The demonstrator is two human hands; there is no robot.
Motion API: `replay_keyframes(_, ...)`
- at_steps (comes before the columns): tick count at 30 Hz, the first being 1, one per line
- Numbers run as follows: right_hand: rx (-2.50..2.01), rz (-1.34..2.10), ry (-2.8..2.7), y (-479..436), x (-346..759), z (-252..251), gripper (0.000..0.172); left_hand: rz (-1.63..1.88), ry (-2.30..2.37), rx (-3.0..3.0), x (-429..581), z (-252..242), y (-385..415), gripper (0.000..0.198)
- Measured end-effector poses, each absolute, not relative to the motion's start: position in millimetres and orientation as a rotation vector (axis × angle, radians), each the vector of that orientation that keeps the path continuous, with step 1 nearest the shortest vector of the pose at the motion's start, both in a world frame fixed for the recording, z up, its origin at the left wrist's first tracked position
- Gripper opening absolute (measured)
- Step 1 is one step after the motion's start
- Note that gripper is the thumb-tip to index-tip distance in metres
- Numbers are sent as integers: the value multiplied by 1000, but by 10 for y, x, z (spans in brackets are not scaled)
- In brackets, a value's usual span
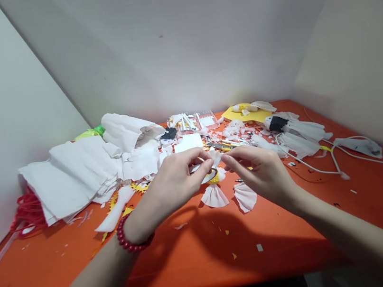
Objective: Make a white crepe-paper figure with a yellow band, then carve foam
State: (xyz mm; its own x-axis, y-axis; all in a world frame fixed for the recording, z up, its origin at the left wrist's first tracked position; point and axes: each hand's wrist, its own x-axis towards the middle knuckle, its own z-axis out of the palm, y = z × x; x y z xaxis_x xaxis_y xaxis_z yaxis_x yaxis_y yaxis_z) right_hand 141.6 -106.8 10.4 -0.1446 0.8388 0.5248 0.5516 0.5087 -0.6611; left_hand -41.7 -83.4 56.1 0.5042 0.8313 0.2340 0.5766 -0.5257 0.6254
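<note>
My left hand (185, 173), with a red bead bracelet on the wrist, is closed around what looks like a roll of white tape (212, 177); the fingers cover much of it. Just to its right, the thumb and fingertips of my right hand (257, 165) are pinched together. What they hold is too small to make out. A pale, thin piece (216, 156) shows between the two hands; I cannot tell whether either hand touches it. Under the hands lie a pleated white paper fan (215, 196) and a second pleated fan (245, 197).
Stacked white paper sheets (70, 176) and red cord (29, 211) lie left. Behind the hands are a yellow cutter (226, 147), paper scraps and a clear box (206, 119). At right, a white cable (306, 164) runs past a black-and-white paper figure (278, 124). Walls enclose the orange table (202, 266).
</note>
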Motion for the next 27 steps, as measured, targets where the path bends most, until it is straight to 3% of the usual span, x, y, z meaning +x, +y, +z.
replay_keyframes(4, -1262, 468, -1700, -1007, 1762, 103, 33, 754, 1116, 2249, -397, 622, -674, 17)
replay_keyframes(10, -1615, 435, -2141, -1107, 2455, -401, 23, 873, 1185, 2096, -426, 639, -499, 13)
replay_keyframes(15, -1619, 222, -2295, -1083, 2551, -783, 33, 718, 1123, 1887, -480, 636, -457, 18)
replay_keyframes(20, -1603, 84, -2462, -1051, 2523, -727, 27, 758, 1034, 1770, -548, 688, -488, 15)
replay_keyframes(24, -1763, 338, -2333, -1137, 2547, -669, 39, 821, 1023, 1663, -558, 769, -497, 9)
replay_keyframes(27, -1849, 533, -2225, -1166, 2577, -654, 32, 836, 1025, 1632, -560, 781, -481, 11)
